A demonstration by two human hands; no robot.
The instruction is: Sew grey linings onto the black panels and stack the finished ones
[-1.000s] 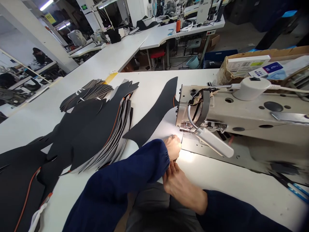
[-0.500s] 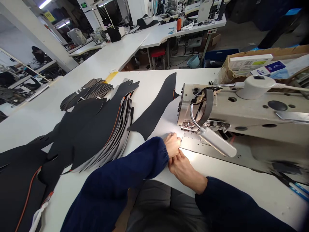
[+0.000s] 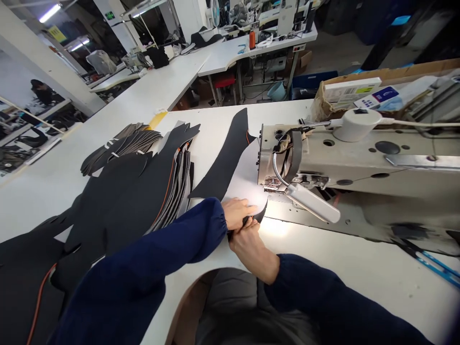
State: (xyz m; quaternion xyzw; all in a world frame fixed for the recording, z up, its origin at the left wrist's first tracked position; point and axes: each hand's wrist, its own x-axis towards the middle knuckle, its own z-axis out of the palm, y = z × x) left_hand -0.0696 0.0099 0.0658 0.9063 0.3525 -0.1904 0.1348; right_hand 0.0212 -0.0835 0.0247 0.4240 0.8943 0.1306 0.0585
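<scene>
A light-grey-backed fabric panel lies at the front of the sewing machine, its near part in my hands. My left hand presses on the pale face with fingers closed at the panel's near edge. Just below it, my right hand is closed on the same edge, and the two hands touch. Dark fabric shows between the fingers and along the panel's right edge. Beyond, a black curved part with a short orange line adjoins the pale area. The fingertips are partly hidden.
Left of my arms lies a stack of black cut panels with orange piping. Behind it sits a bundle of smaller grey pieces. A lamp hangs over the machine bed. Blue-handled scissors and a cardboard box are at right.
Both hands have shifted left, away from the needle area, with the panel's near edge. Its dark side now shows along the right edge. The camera view has turned slightly.
</scene>
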